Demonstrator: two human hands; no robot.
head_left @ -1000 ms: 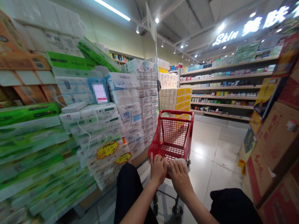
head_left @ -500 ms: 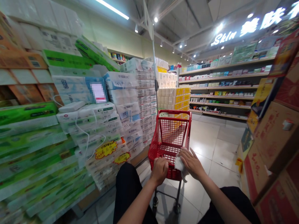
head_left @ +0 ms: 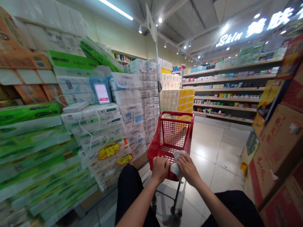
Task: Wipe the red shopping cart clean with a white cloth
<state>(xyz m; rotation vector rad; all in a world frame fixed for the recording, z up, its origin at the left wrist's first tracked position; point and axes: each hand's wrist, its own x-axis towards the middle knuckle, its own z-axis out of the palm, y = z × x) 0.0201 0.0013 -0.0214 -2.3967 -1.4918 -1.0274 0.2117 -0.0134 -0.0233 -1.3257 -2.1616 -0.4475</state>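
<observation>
A small red shopping cart [head_left: 156,146] with mesh sides stands between my knees. My left hand [head_left: 160,168] has its fingers wrapped over the near rim of the basket. Just right of it, my right hand [head_left: 187,167] presses a crumpled white cloth [head_left: 175,171] onto the same rim near the right corner. Part of the cloth sticks up above the fingers and part hangs below the rim. My right fingers are curled over it. The portion of the rim under both hands is hidden.
Stacked tissue packs [head_left: 104,126] rise close on the left, with a white power bank-like box [head_left: 75,107] and cable on them. Cardboard cartons [head_left: 279,138] line the right. Shelves [head_left: 224,97] stand beyond the tiled floor [head_left: 205,176].
My right hand and the cloth have shifted left along the rim, closer to my left hand. The cart's near end and wheels have swung slightly left.
</observation>
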